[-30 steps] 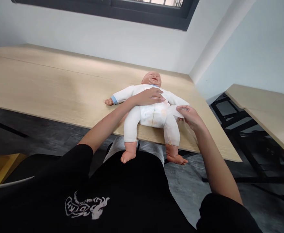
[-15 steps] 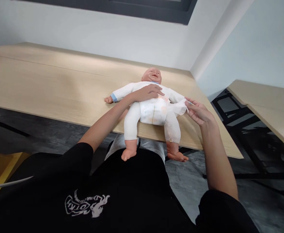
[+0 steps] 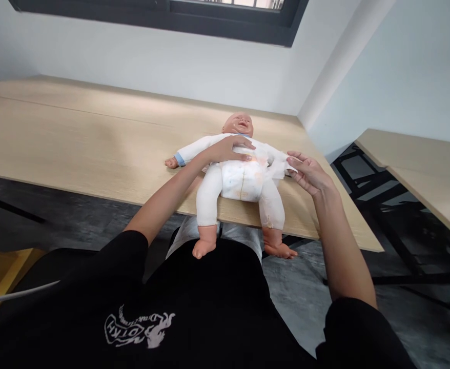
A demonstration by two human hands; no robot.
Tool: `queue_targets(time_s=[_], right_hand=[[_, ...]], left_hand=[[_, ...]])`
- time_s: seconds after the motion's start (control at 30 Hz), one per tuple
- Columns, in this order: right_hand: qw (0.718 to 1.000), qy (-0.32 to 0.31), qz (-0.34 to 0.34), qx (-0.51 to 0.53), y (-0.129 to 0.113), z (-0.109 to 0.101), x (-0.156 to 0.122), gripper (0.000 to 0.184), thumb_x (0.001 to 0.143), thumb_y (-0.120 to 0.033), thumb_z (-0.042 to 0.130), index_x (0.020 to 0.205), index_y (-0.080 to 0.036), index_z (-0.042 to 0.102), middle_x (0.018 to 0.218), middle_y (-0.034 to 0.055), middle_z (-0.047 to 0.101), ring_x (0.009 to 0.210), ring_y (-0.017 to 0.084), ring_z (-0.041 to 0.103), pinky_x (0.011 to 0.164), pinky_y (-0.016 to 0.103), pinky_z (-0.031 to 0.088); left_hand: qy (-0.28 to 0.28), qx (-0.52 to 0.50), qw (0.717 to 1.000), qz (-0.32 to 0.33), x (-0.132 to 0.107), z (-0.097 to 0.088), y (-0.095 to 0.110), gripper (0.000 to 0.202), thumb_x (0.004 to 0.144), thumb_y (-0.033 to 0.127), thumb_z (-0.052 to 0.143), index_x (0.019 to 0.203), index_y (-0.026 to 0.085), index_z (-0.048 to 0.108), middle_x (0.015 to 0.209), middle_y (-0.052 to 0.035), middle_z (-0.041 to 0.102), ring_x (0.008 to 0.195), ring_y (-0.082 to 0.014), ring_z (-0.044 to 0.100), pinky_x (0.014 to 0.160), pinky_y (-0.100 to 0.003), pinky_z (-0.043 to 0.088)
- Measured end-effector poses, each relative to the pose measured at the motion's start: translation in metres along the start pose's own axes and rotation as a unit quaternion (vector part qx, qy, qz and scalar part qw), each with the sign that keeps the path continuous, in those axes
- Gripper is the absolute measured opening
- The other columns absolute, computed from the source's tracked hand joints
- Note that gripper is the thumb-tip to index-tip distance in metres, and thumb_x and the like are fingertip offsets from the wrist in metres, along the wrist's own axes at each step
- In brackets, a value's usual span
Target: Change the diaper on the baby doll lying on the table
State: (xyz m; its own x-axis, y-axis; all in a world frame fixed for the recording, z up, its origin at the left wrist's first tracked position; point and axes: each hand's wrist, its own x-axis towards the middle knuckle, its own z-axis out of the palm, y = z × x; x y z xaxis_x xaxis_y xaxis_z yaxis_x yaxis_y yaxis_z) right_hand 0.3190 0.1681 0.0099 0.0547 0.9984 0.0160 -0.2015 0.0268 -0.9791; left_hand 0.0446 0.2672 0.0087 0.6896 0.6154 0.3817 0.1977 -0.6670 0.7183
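A baby doll [image 3: 208, 192] in a white suit with blue cuffs lies on its back, legs hanging over the table's front edge. Around its hips is a white diaper [image 3: 242, 179] with a line down the middle of the front. My left hand [image 3: 230, 148] rests over the doll's belly at the diaper's top edge, thumb and fingers apart. Beside the doll's hip, my right hand [image 3: 307, 171] pinches the thin side flap of the diaper between thumb and fingers and holds it stretched outward. The other fingers of that hand are loosely spread.
The doll lies near the right end of a long wooden table [image 3: 75, 138] against a wall. A second table [image 3: 421, 159] with black legs stands to the right. A dark window frame [image 3: 163, 20] is above. A yellow object [image 3: 2, 277] and a pale cable [image 3: 21, 293] show at lower left.
My right hand has drawn slightly inward and up with the diaper's side flap. My left thumb now shows apart from the fingers at the diaper's top edge. The view has tilted up slightly.
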Motion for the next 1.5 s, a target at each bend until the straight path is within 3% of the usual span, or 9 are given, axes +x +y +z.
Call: queue_targets(time_s=[0.13, 0.23, 0.4, 0.6, 0.93, 1.1, 1.27, 1.4, 1.5], right_hand=[[0.994, -0.074, -0.036, -0.076, -0.018, 0.033, 0.015, 0.042, 0.061, -0.020, 0.090, 0.098, -0.016, 0.070, 0.083, 0.0010, 0.069, 0.071, 0.008, 0.063, 0.058, 0.013, 0.051], [0.979, -0.130, -0.046, -0.152, -0.024, 0.065, 0.025, 0.044, 0.061, -0.021, 0.090, 0.099, -0.014, 0.070, 0.086, 0.0045, 0.071, 0.074, 0.012, 0.065, 0.064, 0.020, 0.054], [0.969, -0.101, -0.055, -0.217, -0.018, 0.094, 0.031, 0.048, 0.055, -0.023, 0.093, 0.095, -0.013, 0.068, 0.084, 0.0057, 0.071, 0.077, 0.015, 0.067, 0.071, 0.026, 0.057], [0.962, -0.091, -0.094, -0.240, -0.010, 0.095, 0.024, 0.048, 0.059, -0.029, 0.093, 0.094, -0.015, 0.065, 0.081, 0.0045, 0.067, 0.074, 0.016, 0.065, 0.072, 0.030, 0.058], [0.953, -0.108, -0.122, -0.254, -0.001, 0.094, 0.022, 0.043, 0.068, -0.034, 0.087, 0.099, -0.017, 0.063, 0.087, 0.0033, 0.064, 0.075, 0.016, 0.068, 0.069, 0.029, 0.060], [0.934, -0.149, -0.162, -0.282, -0.001, 0.091, 0.022, 0.041, 0.076, -0.037, 0.079, 0.110, -0.020, 0.062, 0.093, 0.0036, 0.064, 0.078, 0.016, 0.066, 0.071, 0.029, 0.059], [0.899, -0.204, -0.203, -0.329, -0.002, 0.090, 0.022, 0.039, 0.073, -0.036, 0.079, 0.104, -0.017, 0.067, 0.098, 0.0061, 0.068, 0.090, 0.017, 0.065, 0.080, 0.031, 0.054], [0.911, -0.176, -0.188, -0.322, 0.002, 0.092, 0.024, 0.046, 0.066, -0.038, 0.086, 0.101, -0.016, 0.067, 0.095, 0.0062, 0.069, 0.087, 0.018, 0.064, 0.079, 0.031, 0.052], [0.921, -0.165, -0.178, -0.306, 0.005, 0.094, 0.025, 0.048, 0.064, -0.039, 0.088, 0.100, -0.015, 0.068, 0.092, 0.0059, 0.068, 0.084, 0.017, 0.064, 0.076, 0.030, 0.052]], left_hand=[[0.009, -0.012, 1.000, -0.006, 0.000, 0.002, 0.004, 0.043, 0.082, 0.038, 0.082, 0.118, 0.016, 0.071, 0.127, -0.0031, 0.070, 0.121, -0.0207, 0.061, 0.115, -0.038, 0.045], [0.023, -0.014, 0.999, -0.017, 0.001, 0.004, 0.008, 0.042, 0.078, 0.039, 0.083, 0.112, 0.015, 0.072, 0.120, -0.0032, 0.072, 0.116, -0.0230, 0.061, 0.112, -0.040, 0.045], [0.045, -0.024, 0.999, -0.008, 0.008, 0.008, -0.002, 0.043, 0.069, 0.035, 0.080, 0.103, 0.011, 0.073, 0.110, -0.0081, 0.074, 0.112, -0.0288, 0.064, 0.106, -0.044, 0.046], [0.026, -0.032, 0.999, 0.009, 0.011, 0.006, -0.015, 0.041, 0.069, 0.036, 0.076, 0.102, 0.013, 0.074, 0.110, -0.0080, 0.073, 0.113, -0.0285, 0.064, 0.107, -0.042, 0.045], [0.037, -0.056, 0.997, 0.035, 0.006, 0.008, -0.009, 0.029, 0.079, 0.035, 0.072, 0.098, 0.012, 0.072, 0.105, -0.0076, 0.073, 0.104, -0.0221, 0.065, 0.100, -0.034, 0.047], [0.141, -0.029, 0.990, -0.004, 0.001, -0.011, 0.001, 0.014, 0.088, 0.025, 0.065, 0.094, 0.015, 0.072, 0.107, -0.0079, 0.074, 0.106, -0.0196, 0.065, 0.096, -0.029, 0.047], [0.258, 0.013, 0.965, -0.045, -0.046, -0.026, 0.007, 0.015, 0.089, 0.029, 0.064, 0.081, 0.016, 0.065, 0.081, -0.0026, 0.067, 0.081, -0.0140, 0.062, 0.077, -0.023, 0.047], [0.197, 0.068, 0.968, -0.140, -0.092, -0.028, -0.001, 0.012, 0.087, 0.026, 0.059, 0.085, 0.017, 0.065, 0.078, -0.0018, 0.067, 0.073, -0.0147, 0.062, 0.073, -0.025, 0.047], [0.080, 0.152, 0.962, -0.210, -0.104, -0.027, -0.008, 0.009, 0.082, 0.021, 0.059, 0.088, 0.017, 0.065, 0.086, -0.0042, 0.070, 0.083, -0.0190, 0.064, 0.079, -0.029, 0.049]])
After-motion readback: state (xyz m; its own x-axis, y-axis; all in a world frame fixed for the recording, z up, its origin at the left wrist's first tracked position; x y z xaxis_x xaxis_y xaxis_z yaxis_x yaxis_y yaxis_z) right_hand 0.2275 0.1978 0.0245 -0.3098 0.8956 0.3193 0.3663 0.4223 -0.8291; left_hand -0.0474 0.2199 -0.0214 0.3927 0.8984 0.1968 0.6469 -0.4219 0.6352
